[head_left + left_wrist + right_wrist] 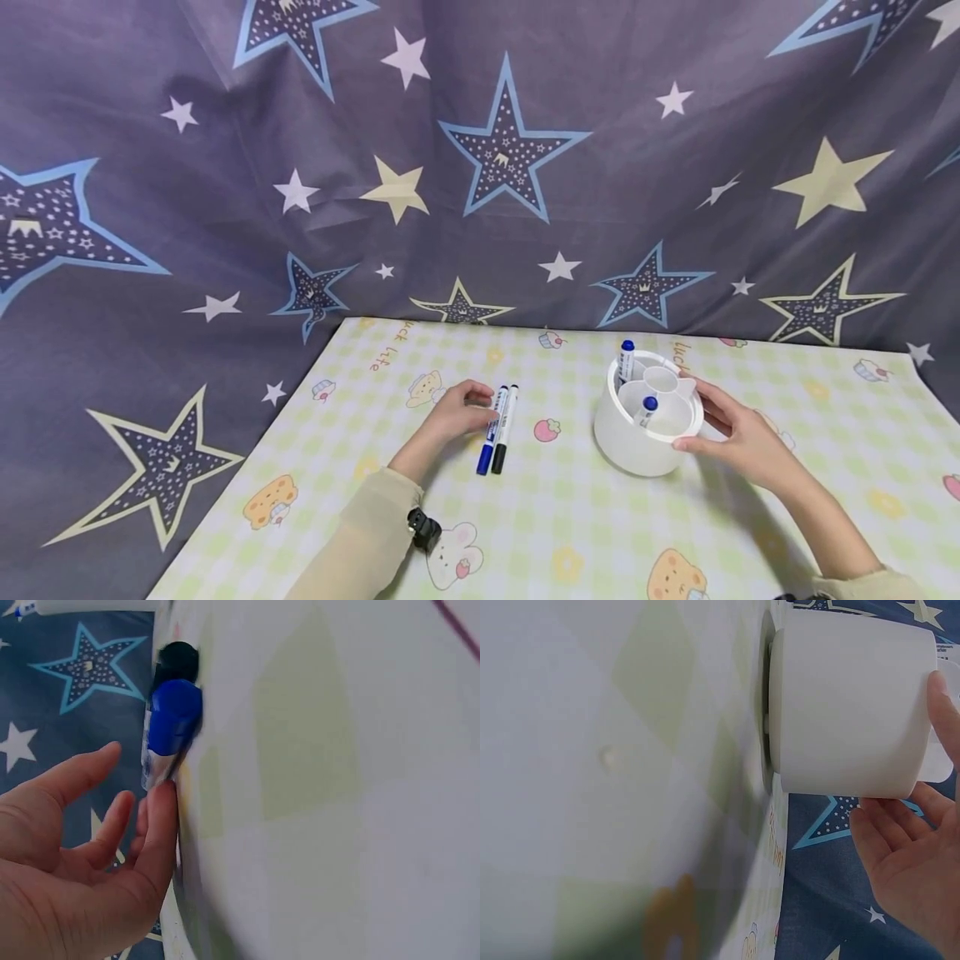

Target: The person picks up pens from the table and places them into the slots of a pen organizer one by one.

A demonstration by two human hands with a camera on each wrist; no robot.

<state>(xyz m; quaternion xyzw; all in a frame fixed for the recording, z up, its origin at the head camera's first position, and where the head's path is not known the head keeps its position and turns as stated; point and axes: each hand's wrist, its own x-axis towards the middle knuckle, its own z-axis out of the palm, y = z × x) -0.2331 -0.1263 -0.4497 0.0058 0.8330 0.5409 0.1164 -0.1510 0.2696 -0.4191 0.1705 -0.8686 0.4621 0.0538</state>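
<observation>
On the tablecloth lie a blue-capped marker [488, 442] and a black-capped marker [505, 433], side by side. My left hand [455, 411] is at the blue one, thumb spread away and a fingertip right at its barrel; the left wrist view shows the blue cap [174, 712] in front of the black cap [178, 661]. To the right, my right hand [738, 435] holds a round white pen holder [637, 452], thumb on the rim and fingers around its far side. Two blue-capped markers, one at the back [627, 358] and one nearer [647, 410], stand inside its compartments.
A checked tablecloth [566, 517] with cartoon prints covers the table. Behind it hangs a dark curtain [480, 242] with stars. A black wrist camera [423, 530] sits on my left sleeve.
</observation>
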